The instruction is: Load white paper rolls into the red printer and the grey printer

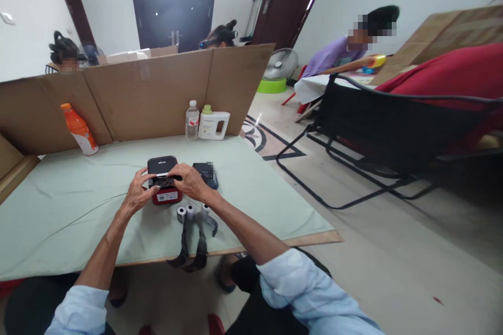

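A small black and red receipt printer [162, 163] stands on the table in front of me, with a white label on its red front. Its black top looks raised over a dark opening. My left hand [138, 191] grips the left side, thumb and fingers closing at the opening. From the right, my right hand [190, 180] pinches at the same opening with bent fingers. Any small piece between the fingertips is too dark to make out. Several small paper rolls [181, 213] sit just below the printer, dark strips trailing over the table's edge. A second black device [206, 174] lies beside my right hand.
Cardboard panels [157, 95] wall the back of the pale green table [94, 235]. An orange bottle [79, 130], a clear bottle [192, 121] and a white jug [213, 124] stand before them. A black folding chair [369, 125] is at right; other people sit beyond.
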Available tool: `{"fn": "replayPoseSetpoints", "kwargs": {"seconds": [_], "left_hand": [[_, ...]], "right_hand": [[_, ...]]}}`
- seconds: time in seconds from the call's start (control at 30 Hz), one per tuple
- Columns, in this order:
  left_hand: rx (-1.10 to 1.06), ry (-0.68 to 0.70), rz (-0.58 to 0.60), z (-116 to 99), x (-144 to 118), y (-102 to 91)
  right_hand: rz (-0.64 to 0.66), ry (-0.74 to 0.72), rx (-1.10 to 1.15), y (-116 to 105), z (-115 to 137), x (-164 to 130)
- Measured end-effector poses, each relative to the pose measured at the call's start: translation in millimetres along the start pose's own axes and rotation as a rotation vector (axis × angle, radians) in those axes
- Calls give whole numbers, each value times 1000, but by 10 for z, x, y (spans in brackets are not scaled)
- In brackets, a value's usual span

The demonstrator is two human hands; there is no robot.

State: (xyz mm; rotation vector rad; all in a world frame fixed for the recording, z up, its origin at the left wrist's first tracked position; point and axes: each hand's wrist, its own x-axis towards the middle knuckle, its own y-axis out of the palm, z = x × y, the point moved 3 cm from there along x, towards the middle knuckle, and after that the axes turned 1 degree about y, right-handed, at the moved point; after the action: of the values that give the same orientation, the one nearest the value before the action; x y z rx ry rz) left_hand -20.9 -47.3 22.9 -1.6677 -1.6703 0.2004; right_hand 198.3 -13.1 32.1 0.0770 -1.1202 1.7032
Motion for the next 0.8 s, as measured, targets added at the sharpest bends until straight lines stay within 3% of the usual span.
{"fn": "replayPoseSetpoints", "kwargs": {"seconds": [0.17, 0.4, 0.8], "left_hand": [[-1, -3, 0, -3, 4, 14], [90, -4, 10, -31, 33, -61], [151, 59, 127, -23, 4, -124]], "right_hand": [[7, -120, -120, 31, 57, -135], [-15, -121, -124, 70, 55, -199], [-85, -203, -144, 96, 21, -247]]}}
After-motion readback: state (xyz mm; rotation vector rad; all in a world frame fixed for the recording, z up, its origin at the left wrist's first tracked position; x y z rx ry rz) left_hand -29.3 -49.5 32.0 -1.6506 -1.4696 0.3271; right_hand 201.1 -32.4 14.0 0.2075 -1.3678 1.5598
